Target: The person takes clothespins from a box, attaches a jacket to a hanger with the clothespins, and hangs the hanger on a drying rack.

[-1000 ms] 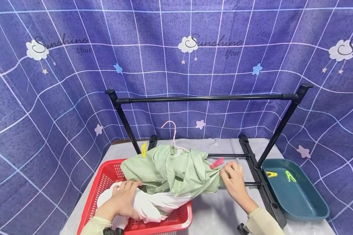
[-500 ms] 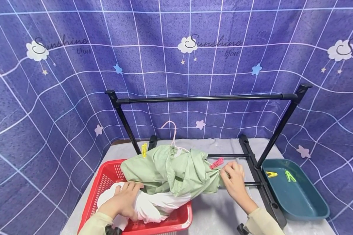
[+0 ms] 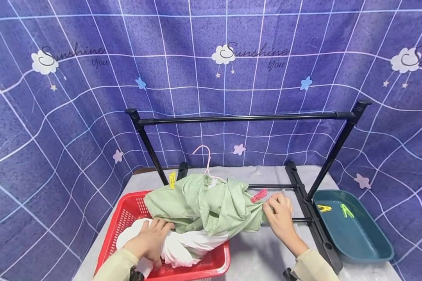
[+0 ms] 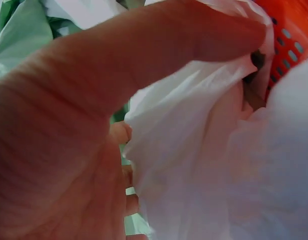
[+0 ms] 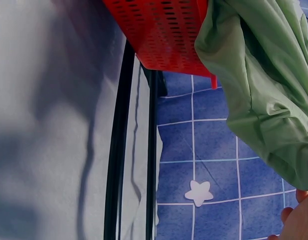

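A light green garment (image 3: 197, 203) lies bunched across the red basket, a pink hanger (image 3: 209, 160) poking up from its neck. My right hand (image 3: 279, 216) pinches the garment's right end, just beside a pink clothespin (image 3: 259, 195); only part of this hand (image 5: 299, 220) shows in the right wrist view. My left hand (image 3: 149, 238) rests over white cloth (image 3: 186, 246) in the basket, fingertips at the green garment's lower edge. In the left wrist view its thumb (image 4: 194, 35) stretches out, wide of the fingers, over the white cloth. A yellow clothespin (image 3: 172, 180) sits at the garment's left shoulder.
The red basket (image 3: 107, 234) stands at the front left. Behind the garment rises a black rack (image 3: 246, 118), its foot bar (image 3: 318, 230) running forward on the right. A teal tray (image 3: 365, 249) beside it holds a yellow clothespin (image 3: 324, 208) and a green clothespin (image 3: 346, 210).
My left hand has slid slightly to the right over the white cloth, toward the green garment's edge. The right hand keeps its pinch on the garment in the same place.
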`<action>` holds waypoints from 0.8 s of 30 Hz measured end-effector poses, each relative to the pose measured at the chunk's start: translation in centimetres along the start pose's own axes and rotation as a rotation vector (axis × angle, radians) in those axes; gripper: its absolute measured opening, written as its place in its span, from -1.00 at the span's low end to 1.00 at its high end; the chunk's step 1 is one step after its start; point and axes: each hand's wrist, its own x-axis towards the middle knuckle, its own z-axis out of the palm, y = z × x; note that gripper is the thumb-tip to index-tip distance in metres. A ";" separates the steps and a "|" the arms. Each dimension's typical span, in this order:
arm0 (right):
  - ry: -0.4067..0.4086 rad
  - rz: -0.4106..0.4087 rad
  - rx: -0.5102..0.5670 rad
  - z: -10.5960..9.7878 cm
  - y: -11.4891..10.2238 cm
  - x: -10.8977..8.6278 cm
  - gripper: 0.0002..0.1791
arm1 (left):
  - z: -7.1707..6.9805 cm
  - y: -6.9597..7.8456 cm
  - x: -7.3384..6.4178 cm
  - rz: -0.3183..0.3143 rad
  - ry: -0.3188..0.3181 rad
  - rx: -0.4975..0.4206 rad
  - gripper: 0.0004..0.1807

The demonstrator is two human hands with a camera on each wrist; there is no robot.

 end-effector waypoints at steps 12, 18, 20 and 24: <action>0.012 0.010 0.009 0.0 0.0 -0.1 -0.75 | -0.2 0.2 0.6 -0.010 -0.085 0.119 0.21; 0.004 0.027 0.009 -0.1 -0.1 -0.1 -0.77 | -0.3 0.2 1.1 -0.043 -0.145 0.113 0.18; 0.002 0.027 0.011 -0.1 -0.1 0.0 -0.77 | -0.1 0.1 1.3 -0.050 -0.162 0.101 0.16; 0.004 0.025 0.010 0.0 -0.1 0.0 -0.77 | 0.5 -0.2 1.8 -0.061 -0.198 0.087 0.10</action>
